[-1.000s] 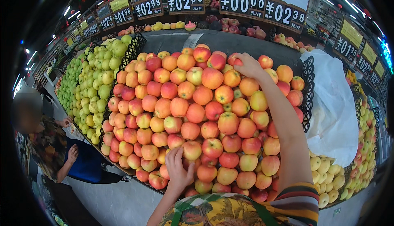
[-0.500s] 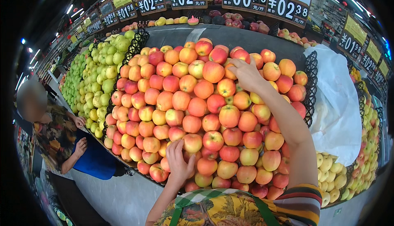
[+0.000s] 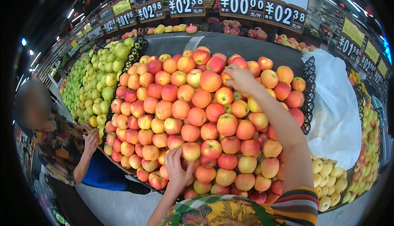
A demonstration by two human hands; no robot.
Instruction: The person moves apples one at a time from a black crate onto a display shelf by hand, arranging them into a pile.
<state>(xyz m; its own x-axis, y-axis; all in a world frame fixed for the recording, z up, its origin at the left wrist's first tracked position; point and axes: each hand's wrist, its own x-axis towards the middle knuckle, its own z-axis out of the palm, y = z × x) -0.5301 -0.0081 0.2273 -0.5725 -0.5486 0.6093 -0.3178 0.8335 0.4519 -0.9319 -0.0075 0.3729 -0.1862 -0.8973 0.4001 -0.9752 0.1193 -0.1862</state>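
Right hand (image 3: 242,78) shifted left to upper centre, fingers curled onto a red-yellow round apple (image 3: 227,78). Left hand (image 3: 177,169) lifted slightly at lower centre, fingers spread over another blushed apple (image 3: 191,151), neither one picked up yet

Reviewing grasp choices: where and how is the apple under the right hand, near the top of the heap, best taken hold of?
Probably from above: the right hand covers the apple near the crest of the red apple pile. Its upper half is exposed while neighbours crowd its lower sides, so wrap fingers over the top.

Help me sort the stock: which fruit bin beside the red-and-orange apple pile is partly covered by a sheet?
The bin of yellow apples on the right: a white plastic sheet drapes over its upper part. The green apples on the left lie uncovered.
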